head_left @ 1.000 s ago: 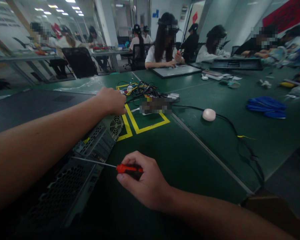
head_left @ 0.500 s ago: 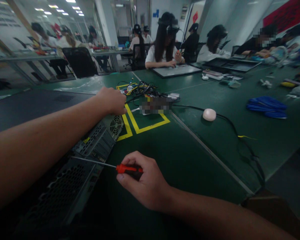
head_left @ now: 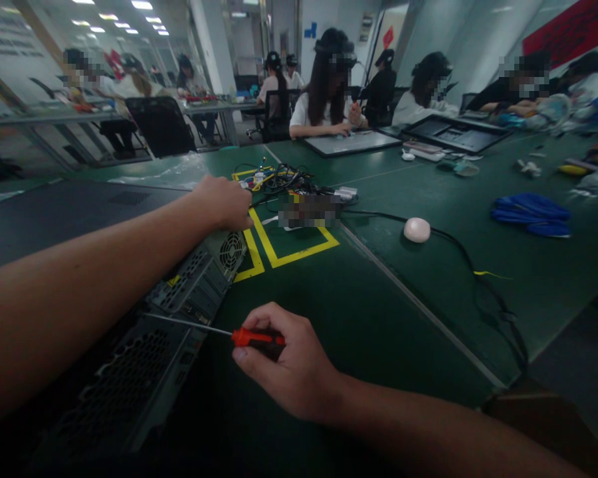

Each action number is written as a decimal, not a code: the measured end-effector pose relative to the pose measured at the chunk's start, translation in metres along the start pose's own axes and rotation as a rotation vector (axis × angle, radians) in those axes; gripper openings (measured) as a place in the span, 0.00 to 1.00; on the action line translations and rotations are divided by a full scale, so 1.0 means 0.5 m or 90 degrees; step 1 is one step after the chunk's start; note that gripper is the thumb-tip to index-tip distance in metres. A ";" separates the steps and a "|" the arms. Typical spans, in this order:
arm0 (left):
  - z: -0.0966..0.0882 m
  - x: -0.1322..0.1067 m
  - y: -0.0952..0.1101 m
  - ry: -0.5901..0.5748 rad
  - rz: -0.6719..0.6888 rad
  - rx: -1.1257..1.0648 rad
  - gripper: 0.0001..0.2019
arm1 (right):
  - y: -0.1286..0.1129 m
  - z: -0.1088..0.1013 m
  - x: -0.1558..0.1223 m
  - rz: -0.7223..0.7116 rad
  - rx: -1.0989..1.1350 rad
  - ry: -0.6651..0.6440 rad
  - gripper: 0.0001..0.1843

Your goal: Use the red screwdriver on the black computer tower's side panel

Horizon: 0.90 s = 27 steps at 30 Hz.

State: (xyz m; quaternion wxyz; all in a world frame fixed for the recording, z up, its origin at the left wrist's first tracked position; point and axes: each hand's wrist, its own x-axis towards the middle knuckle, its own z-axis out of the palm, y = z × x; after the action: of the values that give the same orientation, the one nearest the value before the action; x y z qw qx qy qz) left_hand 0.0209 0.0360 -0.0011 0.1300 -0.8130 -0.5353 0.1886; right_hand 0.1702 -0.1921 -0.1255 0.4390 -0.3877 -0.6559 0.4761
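Observation:
A dark computer case (head_left: pixel 144 192) lies at the left, its rear face with a round fan grille (head_left: pixel 230 249) and honeycomb vents turned towards the right. My left hand (head_left: pixel 225 204) is curled over the far rear corner of the case, its fingertips partly hidden. My right hand (head_left: pixel 292 362) is closed around the red and black handle of a screwdriver (head_left: pixel 259 338). The thin shaft points left, and its tip meets the rear of the case near the upper edge of the honeycomb vent. Shadow and my left forearm cover part of the case there.
Tangled cables (head_left: pixel 289 179) lie beyond the case, near yellow tape marks (head_left: pixel 303 252) on the green table (head_left: pixel 379 345). A pale rounded object (head_left: pixel 417 230) sits by a black cable. Blue material (head_left: pixel 531 214) lies at the right. Other people work across the table.
Both my hands, the screwdriver and the case stay almost where they were. At the back right, a dark frame near another person has tilted so that more of its inside shows.

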 end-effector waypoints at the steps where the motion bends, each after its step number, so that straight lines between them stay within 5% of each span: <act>1: 0.001 0.001 0.000 0.002 -0.001 -0.005 0.30 | -0.001 0.000 0.000 0.001 0.001 -0.001 0.10; 23: -0.011 -0.007 0.007 -0.021 0.007 0.030 0.33 | 0.013 0.010 -0.008 0.044 -0.004 0.004 0.11; 27: -0.015 -0.013 0.011 -0.034 0.010 0.056 0.34 | 0.013 0.015 -0.009 0.072 0.011 0.001 0.18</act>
State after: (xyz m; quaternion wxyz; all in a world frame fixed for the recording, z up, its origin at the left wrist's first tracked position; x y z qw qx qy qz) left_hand 0.0265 0.0276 0.0045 0.1497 -0.8056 -0.5231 0.2344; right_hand 0.1653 -0.1970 -0.1338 0.4154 -0.4208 -0.6283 0.5056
